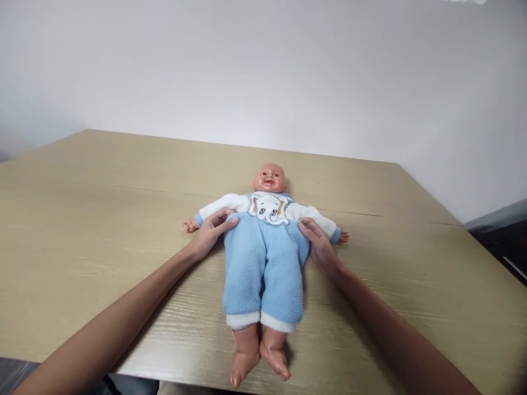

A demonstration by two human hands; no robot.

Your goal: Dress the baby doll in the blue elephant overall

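Observation:
A baby doll (269,178) lies on its back, head away from me and bare feet toward me. It wears a white-sleeved top with an elephant face (269,209) on the chest and fluffy blue trousers (245,263) with white cuffs. My left hand (216,227) pinches the trousers at the waist on the left side, thumb on top. On the opposite side of the waist, my right hand (319,241) grips the blue cloth in the same way. The fingers under the fabric are partly hidden.
The doll rests on a wide, light wooden table (123,219) with a thin seam running across it. Behind the table stands a plain pale wall (263,71). A dark object (502,236) sits beyond the right edge. The near table edge passes below the doll's feet.

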